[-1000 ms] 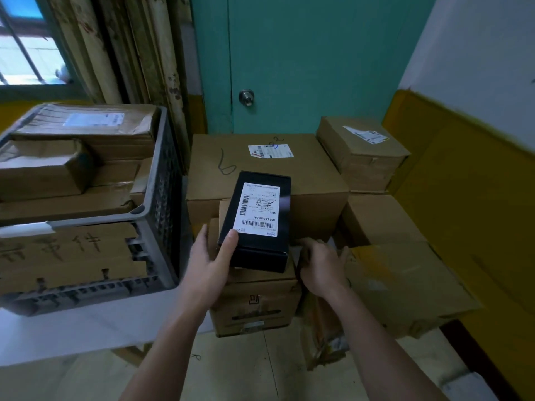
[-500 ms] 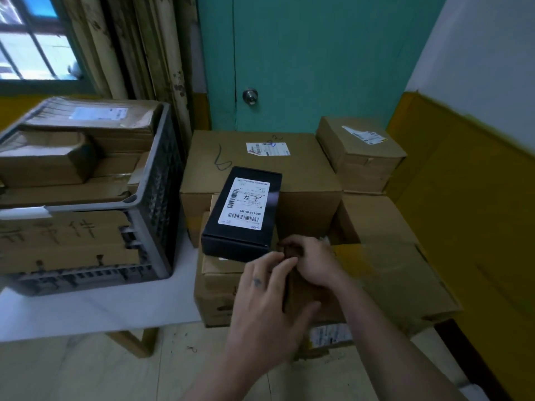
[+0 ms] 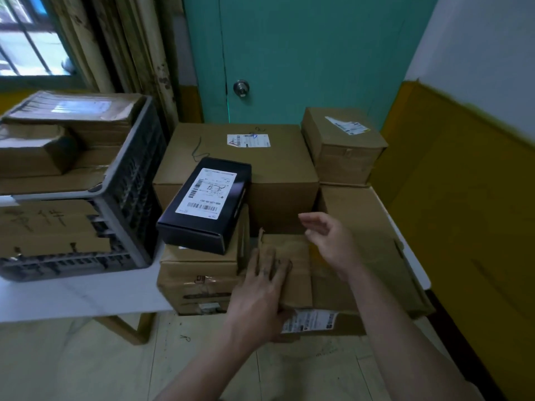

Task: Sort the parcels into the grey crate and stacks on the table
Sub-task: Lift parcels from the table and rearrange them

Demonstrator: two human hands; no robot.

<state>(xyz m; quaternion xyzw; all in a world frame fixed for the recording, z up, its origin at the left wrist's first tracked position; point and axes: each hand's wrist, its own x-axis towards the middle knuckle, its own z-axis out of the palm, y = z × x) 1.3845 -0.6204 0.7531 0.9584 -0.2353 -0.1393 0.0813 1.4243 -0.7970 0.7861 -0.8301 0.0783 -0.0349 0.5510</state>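
While the left hand (image 3: 257, 296) lies flat on the taped brown cardboard parcel (image 3: 292, 247) at the front edge of the white table (image 3: 72, 293), its fingers run straight across the top and the thumb sits at the near edge, so it presses rather than clasps. The right hand (image 3: 333, 241) hovers just above the same parcel, fingers loosely spread and slightly curved, holding nothing. It looks poised to take the far side so that both hands can lift. The parcel overhangs the front edge with its white shipping label (image 3: 309, 319) facing the person, and sits just beside a wide flat brown carton (image 3: 367, 224) toward the right edge. Just left of it, a glossy black rectangular box (image 3: 205, 204) with a white barcode label rests askew on a small brown carton (image 3: 199, 273), probably parked there as a stack. The grey slatted plastic crate (image 3: 127, 180) at the left end is packed with brown parcels.
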